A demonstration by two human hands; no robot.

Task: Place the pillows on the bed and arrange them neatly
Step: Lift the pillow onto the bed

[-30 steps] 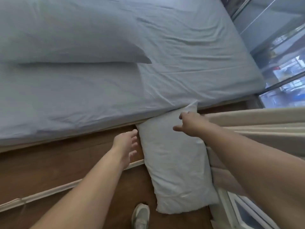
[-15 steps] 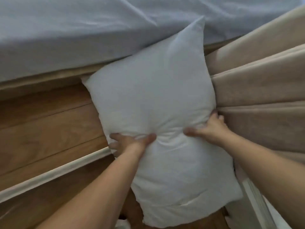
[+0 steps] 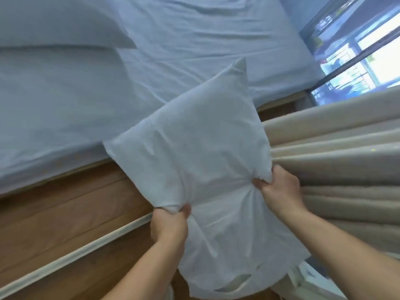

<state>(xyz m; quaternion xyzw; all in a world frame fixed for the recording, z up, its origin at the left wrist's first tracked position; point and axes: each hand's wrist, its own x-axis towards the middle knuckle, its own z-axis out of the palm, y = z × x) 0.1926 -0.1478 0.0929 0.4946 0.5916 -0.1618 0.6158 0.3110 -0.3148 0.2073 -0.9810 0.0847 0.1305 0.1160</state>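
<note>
A pale blue-white pillow (image 3: 194, 144) hangs in the air between me and the bed, its top corner over the bed's near edge. My left hand (image 3: 170, 224) pinches its left side and my right hand (image 3: 279, 189) bunches its right side; both fists are closed on the fabric. The bed (image 3: 194, 40) with its light blue sheet fills the upper part of the view. A second pillow (image 3: 54, 24) lies on the bed at the far left.
A wooden bed frame and wooden floor (image 3: 65, 202) run along the near side, with a pale trim strip (image 3: 86, 252) across them. Beige curtain folds (image 3: 335, 148) hang at the right beside the pillow. A window (image 3: 357, 50) sits at the upper right.
A second ago my hands reached for the pillow standing on the floor. They then gripped its sides, and now it is lifted off the floor toward the bed.
</note>
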